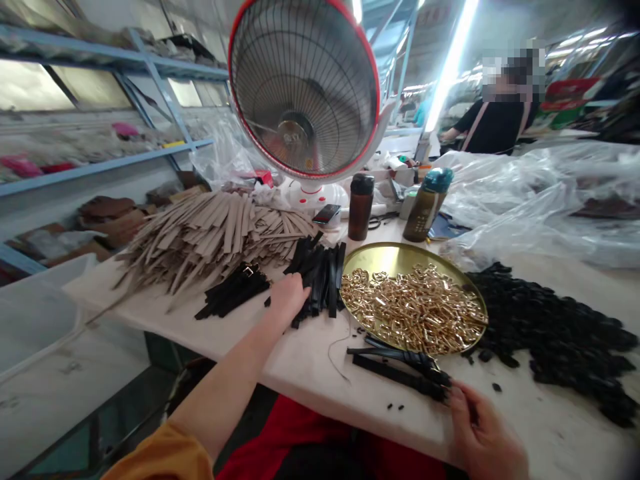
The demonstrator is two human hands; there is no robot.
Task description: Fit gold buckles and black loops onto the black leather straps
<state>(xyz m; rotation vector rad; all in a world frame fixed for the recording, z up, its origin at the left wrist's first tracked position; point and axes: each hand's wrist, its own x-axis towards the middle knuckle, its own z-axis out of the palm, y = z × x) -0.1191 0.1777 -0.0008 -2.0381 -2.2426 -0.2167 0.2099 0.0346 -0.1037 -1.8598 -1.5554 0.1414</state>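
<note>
My left hand [287,297] reaches out over the table and rests on a pile of black straps [320,273], its fingers curled down onto them. My right hand [483,437] is near the table's front edge, fingers pinched on the end of black straps [400,367] that lie flat in front of a round gold tray [395,257]. The tray holds several gold buckles [415,313]. A second small bundle of black straps [233,293] with a buckle lies to the left.
Tan strips [210,233] are heaped at the back left. Small black pieces [550,327] spread right of the tray. A round heater [305,87], two bottles [361,207] [427,203], a phone [326,213] and plastic bags [540,193] stand behind. Another person [500,120] works farther back.
</note>
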